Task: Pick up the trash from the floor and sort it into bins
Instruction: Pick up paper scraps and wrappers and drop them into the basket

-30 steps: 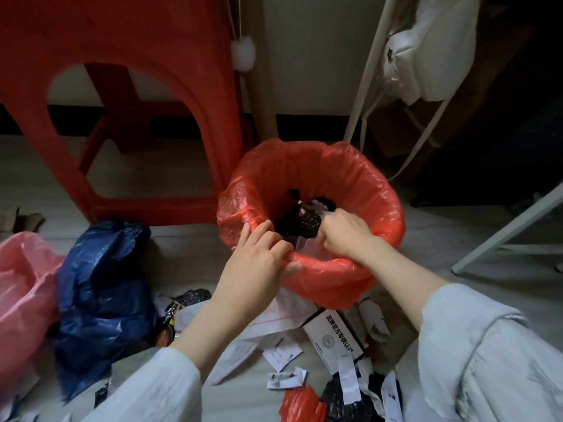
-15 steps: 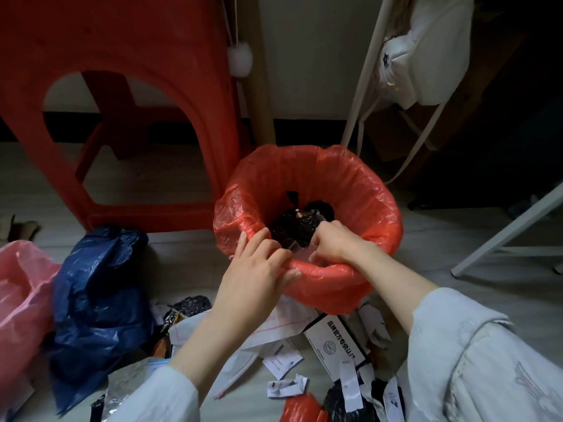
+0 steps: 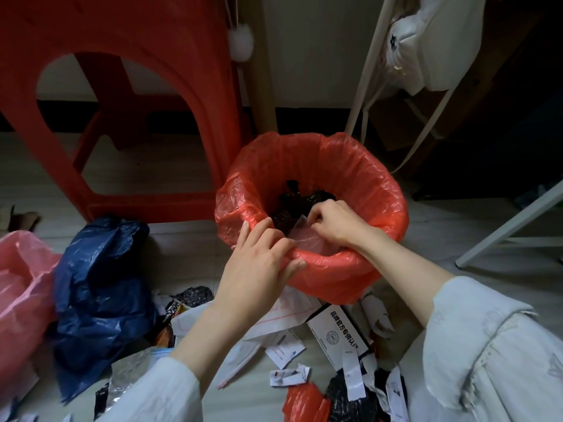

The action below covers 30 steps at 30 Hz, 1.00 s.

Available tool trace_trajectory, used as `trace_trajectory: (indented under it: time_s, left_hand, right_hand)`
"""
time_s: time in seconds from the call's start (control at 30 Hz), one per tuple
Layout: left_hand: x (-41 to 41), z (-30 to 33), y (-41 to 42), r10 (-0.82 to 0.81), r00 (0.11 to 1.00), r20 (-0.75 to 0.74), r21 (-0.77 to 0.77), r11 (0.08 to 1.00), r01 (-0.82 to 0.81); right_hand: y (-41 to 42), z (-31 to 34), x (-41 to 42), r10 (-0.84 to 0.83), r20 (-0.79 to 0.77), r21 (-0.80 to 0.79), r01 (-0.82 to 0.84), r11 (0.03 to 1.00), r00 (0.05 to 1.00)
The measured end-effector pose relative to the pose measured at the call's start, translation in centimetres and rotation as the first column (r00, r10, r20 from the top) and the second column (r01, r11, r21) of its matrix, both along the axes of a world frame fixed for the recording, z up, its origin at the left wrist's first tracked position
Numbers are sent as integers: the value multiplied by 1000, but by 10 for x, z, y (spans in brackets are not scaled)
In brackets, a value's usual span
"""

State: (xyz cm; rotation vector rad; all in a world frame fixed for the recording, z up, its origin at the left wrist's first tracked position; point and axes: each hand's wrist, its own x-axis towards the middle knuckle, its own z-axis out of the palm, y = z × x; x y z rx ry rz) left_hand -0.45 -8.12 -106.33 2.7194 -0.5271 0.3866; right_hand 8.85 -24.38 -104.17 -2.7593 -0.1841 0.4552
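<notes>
Black crumpled trash [image 3: 297, 202] lies at ten o'clock from the right hand [image 3: 333, 223], whose fingers pinch pale plastic inside the red-lined bin [image 3: 350, 275]. The left hand [image 3: 259, 263] grips its near rim.

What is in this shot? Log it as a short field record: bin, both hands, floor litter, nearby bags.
bin: red-lined bin, upright on the floor, dark trash inside
left hand: left hand grips the liner's near rim
right hand: right hand inside the bin, fingers curled round a pale pink plastic piece
floor litter: paper scraps, white printed card, red wrapper
nearby bags: blue bag, pink bag, both left of the bin
background: red plastic stool
</notes>
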Motion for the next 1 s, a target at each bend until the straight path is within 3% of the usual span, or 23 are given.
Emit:
trace_trajectory:
  time_s: [0.2,0.57,0.7,0.83,1.0]
  left_hand:
    - [0,0,-2,-4,1000,1,8,1000,4]
    - [1,-2,-1,-17,1000,-16,-3,1000,17]
    - [-4,3,1,-5,998,-63,70,997,9]
    - [-16,22,-9,36,994,-99,131,991,-22]
    - [-44,43,-42,-145,988,-58,34,989,147]
  right_hand:
    - [-4,-3,5,-128,85,41,125,991,988]
    - [1,9,6,-100,-117,99,112,989,988]
    - [-13,32,-15,-65,-39,206,72,976,997]
    - [-32,58,-54,-200,78,439,147,887,977]
    - [-69,53,-123,-376,40,614,274,740,926]
